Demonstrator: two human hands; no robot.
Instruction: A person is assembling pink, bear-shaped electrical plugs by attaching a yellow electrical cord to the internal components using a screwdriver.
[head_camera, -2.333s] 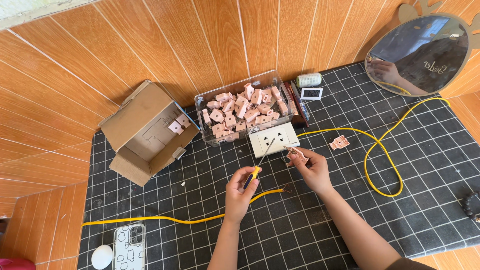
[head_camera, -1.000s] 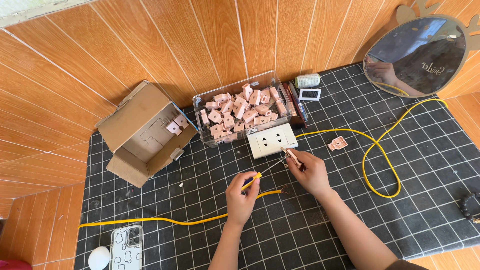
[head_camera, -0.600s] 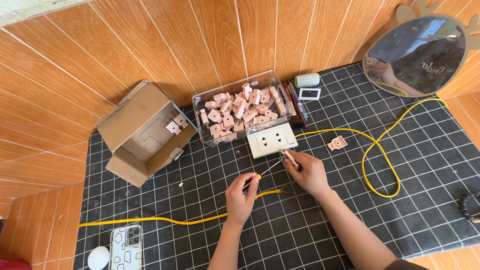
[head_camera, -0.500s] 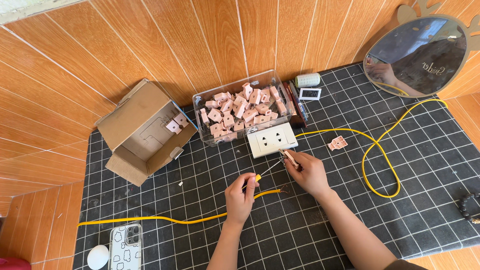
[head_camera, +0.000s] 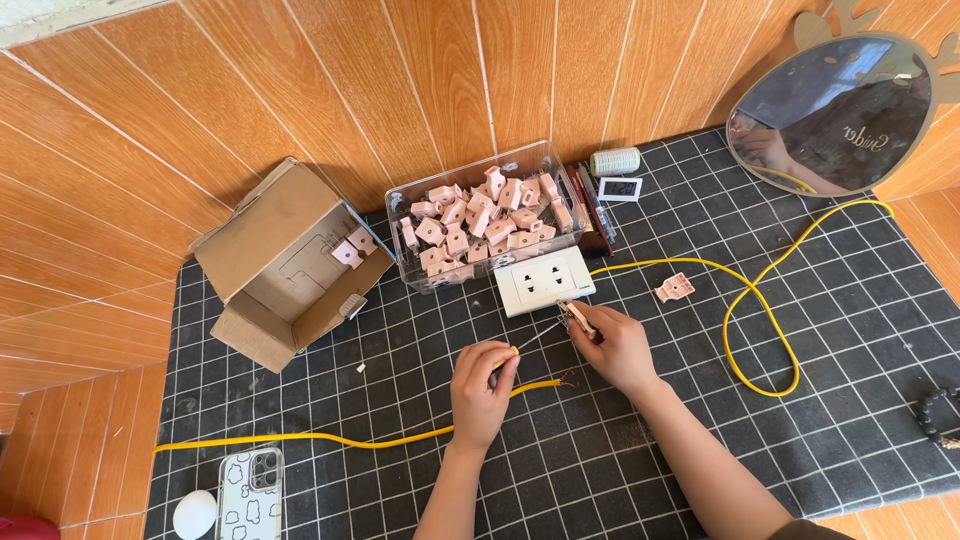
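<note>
My left hand (head_camera: 483, 390) pinches a yellow-handled thin tool, a small screwdriver (head_camera: 530, 340), whose tip points at a small pink part (head_camera: 576, 317) held in my right hand (head_camera: 615, 347). Both hands hover over a black gridded mat (head_camera: 620, 460), just in front of a white double wall socket plate (head_camera: 544, 281). A yellow wire (head_camera: 330, 438) runs left from under my left hand. A second yellow wire (head_camera: 745, 300) loops on the right.
A clear bin of several pink parts (head_camera: 487, 215) stands behind the plate. An open cardboard box (head_camera: 285, 262) lies at the left. A loose pink part (head_camera: 675, 288), a phone (head_camera: 249, 496), a white egg-shaped object (head_camera: 195, 514), a mirror (head_camera: 835, 112) and a small display (head_camera: 620, 188) surround.
Both hands stay in front of the socket plate; the hands and the screwdriver have shifted only slightly. The yellow wires lie as before.
</note>
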